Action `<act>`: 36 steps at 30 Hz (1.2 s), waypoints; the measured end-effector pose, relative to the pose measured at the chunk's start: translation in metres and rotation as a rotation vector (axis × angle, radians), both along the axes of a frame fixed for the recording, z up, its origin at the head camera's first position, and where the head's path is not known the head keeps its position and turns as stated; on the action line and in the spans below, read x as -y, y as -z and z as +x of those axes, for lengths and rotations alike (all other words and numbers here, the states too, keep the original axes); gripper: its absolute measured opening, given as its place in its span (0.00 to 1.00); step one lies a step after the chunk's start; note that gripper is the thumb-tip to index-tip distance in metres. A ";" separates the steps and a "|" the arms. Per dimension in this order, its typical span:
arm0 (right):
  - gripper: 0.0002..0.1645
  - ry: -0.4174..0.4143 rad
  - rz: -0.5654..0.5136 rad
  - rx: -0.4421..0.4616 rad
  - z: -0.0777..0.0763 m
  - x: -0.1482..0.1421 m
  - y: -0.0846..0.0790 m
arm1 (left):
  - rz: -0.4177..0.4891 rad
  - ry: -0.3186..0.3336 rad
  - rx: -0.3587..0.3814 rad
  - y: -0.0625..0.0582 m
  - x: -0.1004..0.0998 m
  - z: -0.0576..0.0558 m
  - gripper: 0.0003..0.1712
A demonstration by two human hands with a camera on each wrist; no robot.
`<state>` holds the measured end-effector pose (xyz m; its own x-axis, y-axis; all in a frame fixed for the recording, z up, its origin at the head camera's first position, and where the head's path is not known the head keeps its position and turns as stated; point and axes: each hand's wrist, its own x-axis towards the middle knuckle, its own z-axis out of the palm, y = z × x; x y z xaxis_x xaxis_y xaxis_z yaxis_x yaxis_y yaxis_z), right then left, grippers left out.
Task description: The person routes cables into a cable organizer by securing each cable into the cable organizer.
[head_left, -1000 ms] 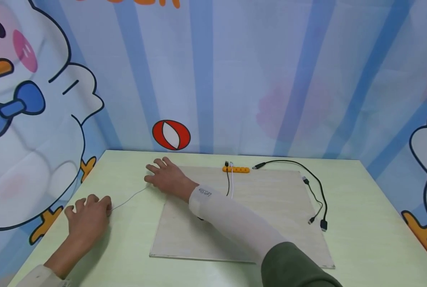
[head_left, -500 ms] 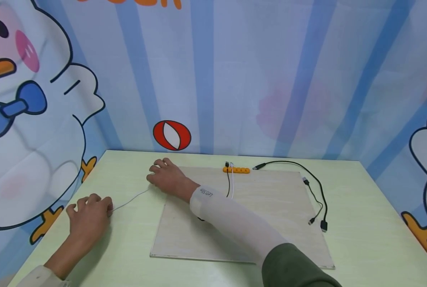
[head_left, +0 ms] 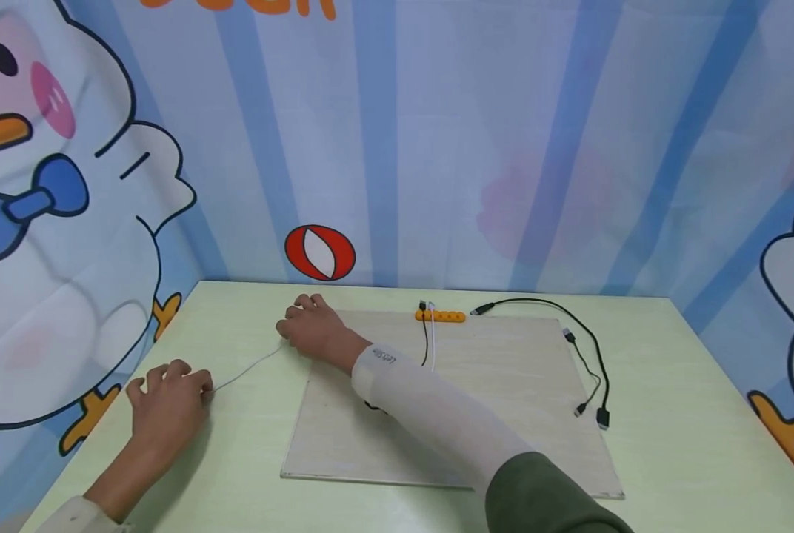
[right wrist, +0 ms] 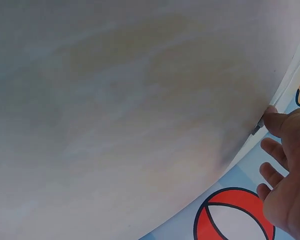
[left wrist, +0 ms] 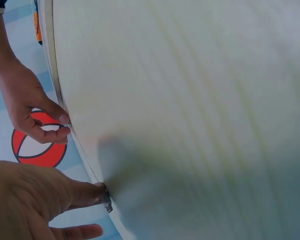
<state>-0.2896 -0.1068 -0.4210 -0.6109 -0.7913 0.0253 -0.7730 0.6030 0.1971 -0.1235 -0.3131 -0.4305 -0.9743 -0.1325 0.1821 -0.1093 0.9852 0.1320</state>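
A thin white cable (head_left: 249, 368) runs between my two hands over the left part of the table. My left hand (head_left: 172, 406) pinches one end; in the left wrist view a small metal-tipped plug (left wrist: 108, 206) shows at the thumb. Farther back, beside the board's far left corner, my right hand (head_left: 314, 330) pinches the other end. In the right wrist view a small metal-tipped connector (right wrist: 256, 128) pokes out between thumb and index finger, while the other fingers are loosely bent. The fingertips of the right hand are partly hidden in the head view.
A pale flat board (head_left: 504, 400) lies mid-table. At its back edge sits an orange cable holder (head_left: 449, 316) with a black cable (head_left: 426, 340) and a white cable (head_left: 433, 344). To the right lie a long black cable (head_left: 586, 333) and a short black cable (head_left: 590, 370).
My right hand has shifted slightly to the right, its fingers drawn in a little more. The left hand has moved only slightly to the right.
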 end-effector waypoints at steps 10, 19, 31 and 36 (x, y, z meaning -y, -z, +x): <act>0.14 0.124 -0.092 0.183 0.002 0.003 -0.004 | -0.006 0.052 -0.035 0.000 -0.004 0.001 0.07; 0.15 0.123 -0.064 0.164 0.000 0.002 -0.006 | -0.034 0.048 -0.016 -0.002 -0.008 0.000 0.07; 0.28 -0.065 0.130 -0.156 0.001 -0.014 -0.007 | -0.068 0.090 0.022 -0.004 -0.023 0.002 0.04; 0.27 -0.097 0.120 -0.180 -0.001 -0.025 -0.010 | -0.061 0.112 0.011 -0.005 -0.037 0.005 0.07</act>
<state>-0.2901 -0.0820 -0.4113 -0.5261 -0.8499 0.0292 -0.7719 0.4917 0.4030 -0.1188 -0.2764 -0.4257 -0.9844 -0.0121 0.1754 0.0004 0.9975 0.0713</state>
